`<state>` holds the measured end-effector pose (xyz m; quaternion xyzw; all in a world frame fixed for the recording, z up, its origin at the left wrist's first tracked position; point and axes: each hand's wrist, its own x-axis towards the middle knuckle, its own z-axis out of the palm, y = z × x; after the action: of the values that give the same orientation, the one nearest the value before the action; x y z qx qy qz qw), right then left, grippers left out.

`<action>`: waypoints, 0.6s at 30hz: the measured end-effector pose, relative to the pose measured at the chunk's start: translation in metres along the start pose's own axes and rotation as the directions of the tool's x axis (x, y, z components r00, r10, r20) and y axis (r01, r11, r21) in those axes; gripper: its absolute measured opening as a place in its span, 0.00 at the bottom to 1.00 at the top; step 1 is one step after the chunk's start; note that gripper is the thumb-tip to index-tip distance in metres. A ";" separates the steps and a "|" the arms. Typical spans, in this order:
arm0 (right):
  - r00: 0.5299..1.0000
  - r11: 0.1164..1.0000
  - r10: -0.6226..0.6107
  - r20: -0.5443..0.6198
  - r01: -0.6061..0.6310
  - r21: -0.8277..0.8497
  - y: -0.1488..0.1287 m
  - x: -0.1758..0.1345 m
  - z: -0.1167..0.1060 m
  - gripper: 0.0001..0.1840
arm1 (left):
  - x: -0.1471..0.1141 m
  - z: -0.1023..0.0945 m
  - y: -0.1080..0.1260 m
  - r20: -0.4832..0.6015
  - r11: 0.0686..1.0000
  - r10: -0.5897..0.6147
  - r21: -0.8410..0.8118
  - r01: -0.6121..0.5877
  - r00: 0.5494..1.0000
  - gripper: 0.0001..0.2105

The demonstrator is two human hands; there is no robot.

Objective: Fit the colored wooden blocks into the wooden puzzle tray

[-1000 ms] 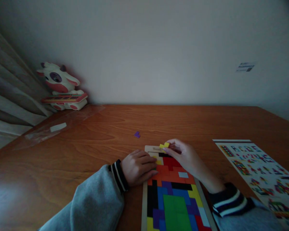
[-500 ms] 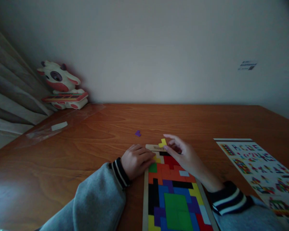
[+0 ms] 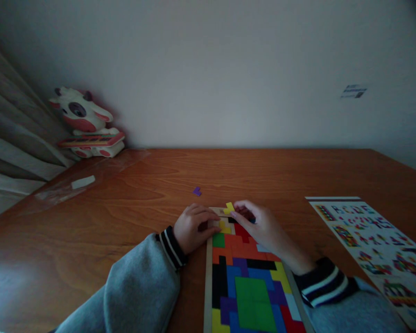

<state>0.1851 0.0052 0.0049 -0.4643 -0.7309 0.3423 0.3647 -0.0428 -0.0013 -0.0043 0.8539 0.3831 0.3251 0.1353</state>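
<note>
- One held yellow piece [image 3: 229, 208] sits in our right hand [image 3: 261, 227], the thumb and finger pinched narrow on its lower right; we take twelve o'clock as straight away from us.
- From the middle of that hand, the piece lies toward ten o'clock, over the far rim of the puzzle board [image 3: 208, 286]; whether it touches the rim we cannot tell.
- Of its visible arms, one points up toward eleven and the other toward nine (the rest is behind our fingers, so we cannot be sure of its full shape or long axis).
- Our left hand [image 3: 191, 229] lies at the board's ten o'clock corner, thumb and fingers loosely parted, tips beside the lying yellow piece [image 3: 225, 226]; contact there is too small to make out.
- The relation that matters most, we judge, is this: from the held piece, the pale bare patch [image 3: 232, 227] lies near, toward six, and the lying yellow piece between six and seven.
- For the held piece our right hand is the nearer, already on it; for the lying one, our left.
- Well apart from the grip, toward ten, a purple piece [image 3: 197, 191] rests alone on the desk [image 3: 152, 185].
</note>
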 end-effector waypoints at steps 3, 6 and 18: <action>0.993 0.994 -0.063 0.102 0.071 -0.081 -0.007 -0.003 -0.003 0.09 | 0.001 -0.002 0.000 -0.049 0.999 -0.046 0.027 0.047 0.998 0.09; 0.969 0.960 -0.181 0.170 0.211 -0.183 -0.013 -0.007 -0.005 0.07 | 0.002 -0.003 0.002 -0.053 0.996 -0.069 0.056 0.071 0.996 0.07; 0.996 0.998 0.016 0.088 -0.010 -0.063 -0.011 -0.004 -0.005 0.10 | -0.002 -0.002 0.000 0.010 0.984 0.111 0.136 -0.111 0.994 0.10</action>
<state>0.1859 -0.0014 0.0154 -0.4646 -0.7537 0.3418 0.3149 -0.0453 -0.0025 -0.0038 0.8815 0.3559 0.3045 0.0588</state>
